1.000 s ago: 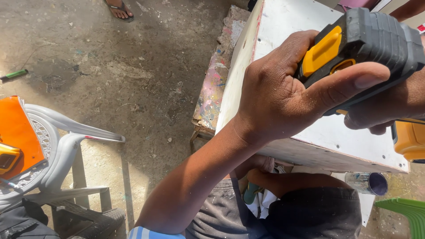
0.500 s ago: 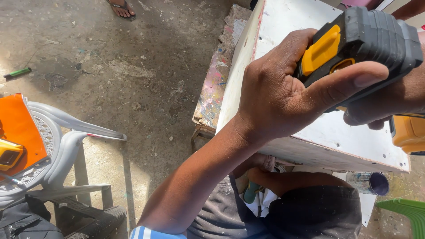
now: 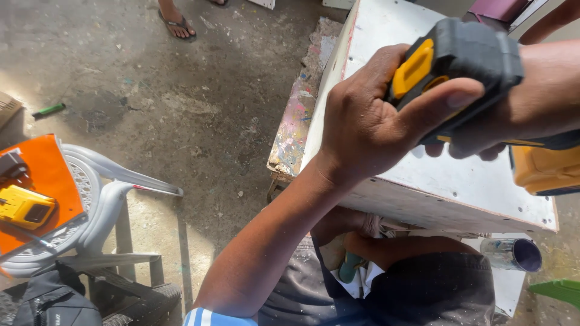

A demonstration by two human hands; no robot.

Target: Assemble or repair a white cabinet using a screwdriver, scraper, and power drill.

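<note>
Both my hands grip a yellow and black power drill [image 3: 477, 57] held over a white panel [image 3: 386, 36]. My left hand [image 3: 368, 124] wraps the tool's black rear end, thumb stretched across it. From the right edge my right hand [image 3: 531, 102] holds the handle, its fingers curled under the tool. The drill's yellow body [image 3: 544, 169] pokes out below my right hand. The tool's tip is hidden behind my hands. The panel lies tilted on a paint-splattered bench [image 3: 296, 121], above my knees.
A grey plastic chair [image 3: 109, 205] at the left carries an orange case [image 3: 51, 172] and a yellow device [image 3: 24, 206]. A black bag [image 3: 54, 299] lies below it. Another person's sandalled foot [image 3: 175, 23] stands at the top. A metal can [image 3: 513, 253] sits under the panel.
Both hands keep the same grip on the drill. The view has drifted slightly, so the chair and orange case show a little more at the left.
</note>
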